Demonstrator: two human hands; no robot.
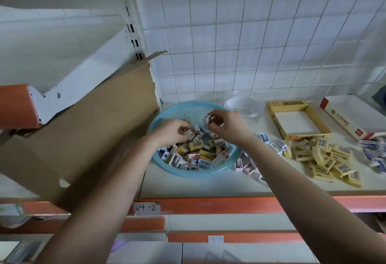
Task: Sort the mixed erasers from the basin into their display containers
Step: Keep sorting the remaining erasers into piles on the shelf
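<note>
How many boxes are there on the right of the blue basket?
2. An open yellow box sits behind the yellow erasers; a white-and-red box lies farther right. More may hide off-frame.

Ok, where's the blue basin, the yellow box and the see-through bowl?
blue basin (pixel 183 173): head view, on its front rim.
yellow box (pixel 307 136): head view, on its front wall.
see-through bowl (pixel 243 107): head view, on its inner wall.
</note>
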